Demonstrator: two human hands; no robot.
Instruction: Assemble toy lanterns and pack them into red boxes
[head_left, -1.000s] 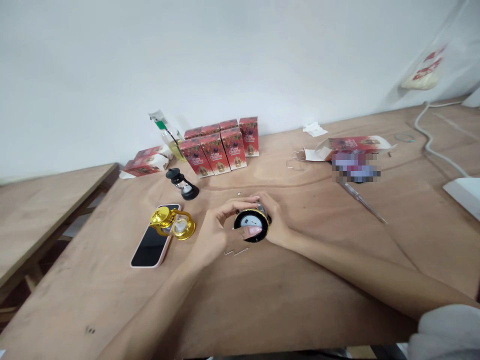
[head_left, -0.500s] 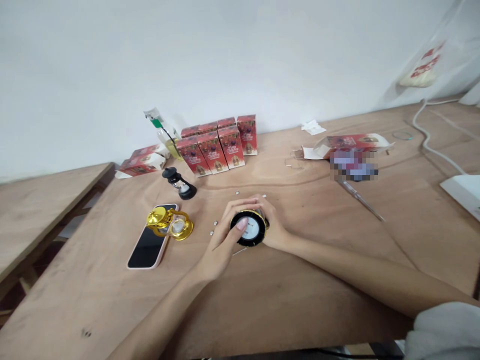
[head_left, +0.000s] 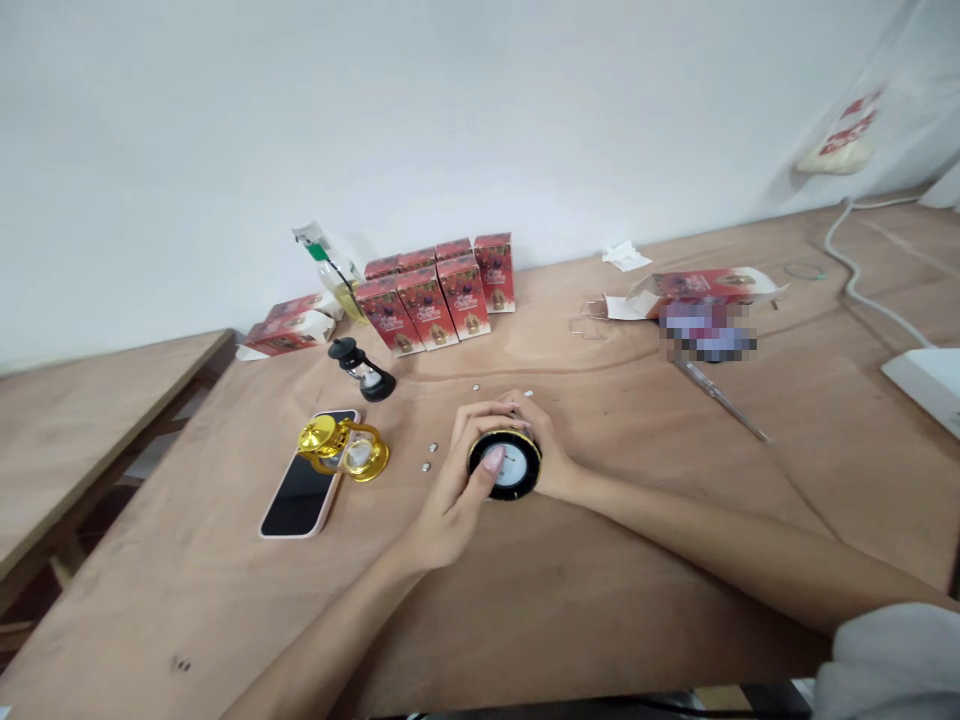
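Both hands hold a small lantern (head_left: pixel 517 487) whose round black base, gold-rimmed with a white disc in the middle, faces me. My left hand (head_left: pixel 461 480) wraps the near-left side, its thumb pressed on the white disc. On the far right side, the fingers of my right hand (head_left: pixel 547 455) curl round the lantern's body, which they mostly hide. Left of the hands, a gold lantern (head_left: pixel 345 447) lies across a phone (head_left: pixel 296 497). Behind it a black lantern (head_left: pixel 362 370) rests tilted. Small silver button cells (head_left: pixel 433 447) lie between phone and hands.
Several red printed boxes (head_left: pixel 427 305) stand by the wall, with a bottle (head_left: pixel 341 285) of yellowish liquid beside them. An opened red box (head_left: pixel 701 288), a blurred-out item and a screwdriver (head_left: pixel 720 398) lie at right. A white cable (head_left: pixel 847 265) runs along the far right.
The lantern and my left thumb have shifted slightly right and down. Both hands keep their hold on the lantern. Things on the left appear slightly shifted in view.
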